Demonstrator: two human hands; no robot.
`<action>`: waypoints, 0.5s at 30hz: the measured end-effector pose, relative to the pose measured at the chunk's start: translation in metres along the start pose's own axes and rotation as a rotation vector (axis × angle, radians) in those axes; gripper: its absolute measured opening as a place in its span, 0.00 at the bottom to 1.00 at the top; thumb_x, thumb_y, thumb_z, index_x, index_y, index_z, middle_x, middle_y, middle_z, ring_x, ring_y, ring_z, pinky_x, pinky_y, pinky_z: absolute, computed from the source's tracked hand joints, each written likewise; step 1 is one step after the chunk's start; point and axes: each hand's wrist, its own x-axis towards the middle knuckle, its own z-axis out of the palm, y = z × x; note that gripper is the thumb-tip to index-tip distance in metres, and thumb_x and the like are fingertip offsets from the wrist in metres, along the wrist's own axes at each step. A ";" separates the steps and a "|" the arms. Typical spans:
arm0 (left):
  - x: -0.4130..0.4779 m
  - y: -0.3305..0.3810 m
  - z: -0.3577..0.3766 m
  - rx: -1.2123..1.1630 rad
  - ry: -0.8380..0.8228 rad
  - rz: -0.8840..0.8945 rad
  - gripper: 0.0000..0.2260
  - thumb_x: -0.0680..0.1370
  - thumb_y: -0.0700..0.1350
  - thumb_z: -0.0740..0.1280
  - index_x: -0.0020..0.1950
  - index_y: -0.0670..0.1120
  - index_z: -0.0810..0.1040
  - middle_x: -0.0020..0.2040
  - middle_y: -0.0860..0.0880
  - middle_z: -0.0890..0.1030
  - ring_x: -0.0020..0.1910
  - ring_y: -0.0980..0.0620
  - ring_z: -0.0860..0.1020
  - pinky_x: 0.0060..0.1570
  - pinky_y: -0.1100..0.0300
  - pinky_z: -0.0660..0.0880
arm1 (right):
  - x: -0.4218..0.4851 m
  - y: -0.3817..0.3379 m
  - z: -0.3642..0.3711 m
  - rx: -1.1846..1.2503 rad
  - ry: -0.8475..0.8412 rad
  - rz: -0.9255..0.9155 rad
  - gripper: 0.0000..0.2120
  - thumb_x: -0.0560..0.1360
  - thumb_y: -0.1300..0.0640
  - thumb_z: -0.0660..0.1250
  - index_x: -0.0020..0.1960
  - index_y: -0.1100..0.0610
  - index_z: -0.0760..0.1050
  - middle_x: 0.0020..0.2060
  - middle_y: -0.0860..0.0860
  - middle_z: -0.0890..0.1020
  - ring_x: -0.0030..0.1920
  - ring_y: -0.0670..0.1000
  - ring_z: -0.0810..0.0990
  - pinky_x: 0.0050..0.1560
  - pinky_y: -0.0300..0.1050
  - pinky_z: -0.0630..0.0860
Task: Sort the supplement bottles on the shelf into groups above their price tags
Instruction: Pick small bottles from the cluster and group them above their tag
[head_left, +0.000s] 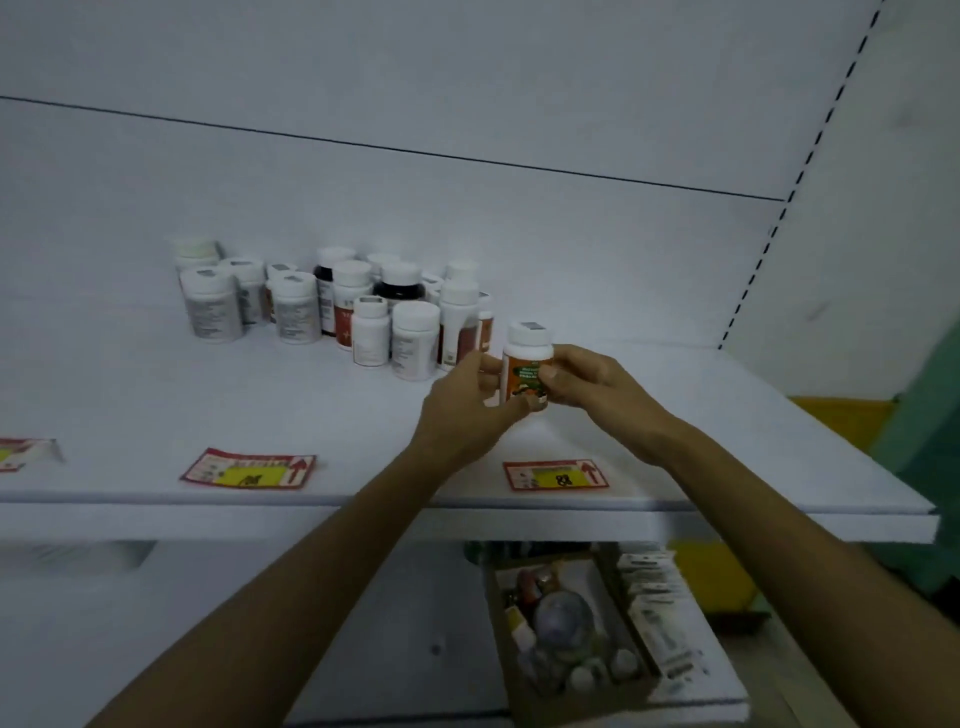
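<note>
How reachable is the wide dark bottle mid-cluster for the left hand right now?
Probably not. The left hand and the right hand both grip the orange-label bottle, and the wide dark bottle stands behind two white bottles in the front row; only its cap looks free from above.

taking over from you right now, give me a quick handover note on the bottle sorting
Left hand: grips the orange-label bottle from its left side.
Right hand: pinches the same bottle from the right; it seems just off the shelf, behind the right price tag.
Other bottles: one mixed cluster at the back, behind the middle price tag. A third tag shows at the left edge.
Done: no sorted group visible.
Left: place this bottle, then sort the cluster by tag.
</note>
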 end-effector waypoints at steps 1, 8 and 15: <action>-0.002 -0.001 0.007 0.025 0.007 -0.015 0.18 0.70 0.53 0.73 0.55 0.49 0.72 0.58 0.49 0.80 0.53 0.56 0.76 0.55 0.58 0.74 | -0.003 0.006 -0.004 -0.017 -0.023 -0.012 0.18 0.80 0.54 0.59 0.68 0.55 0.70 0.59 0.50 0.78 0.58 0.47 0.78 0.61 0.42 0.75; -0.019 -0.009 0.021 0.191 0.001 -0.083 0.21 0.68 0.55 0.73 0.55 0.48 0.73 0.56 0.51 0.79 0.54 0.55 0.77 0.50 0.63 0.73 | -0.018 0.034 -0.005 0.059 -0.135 -0.049 0.16 0.77 0.59 0.65 0.64 0.56 0.72 0.53 0.48 0.81 0.50 0.42 0.81 0.49 0.34 0.78; -0.023 -0.008 0.022 0.295 0.014 -0.063 0.19 0.67 0.52 0.75 0.51 0.50 0.70 0.54 0.50 0.79 0.54 0.53 0.77 0.54 0.56 0.75 | -0.019 0.044 -0.003 0.088 -0.109 -0.082 0.20 0.71 0.61 0.72 0.60 0.59 0.72 0.54 0.55 0.82 0.54 0.52 0.82 0.55 0.47 0.80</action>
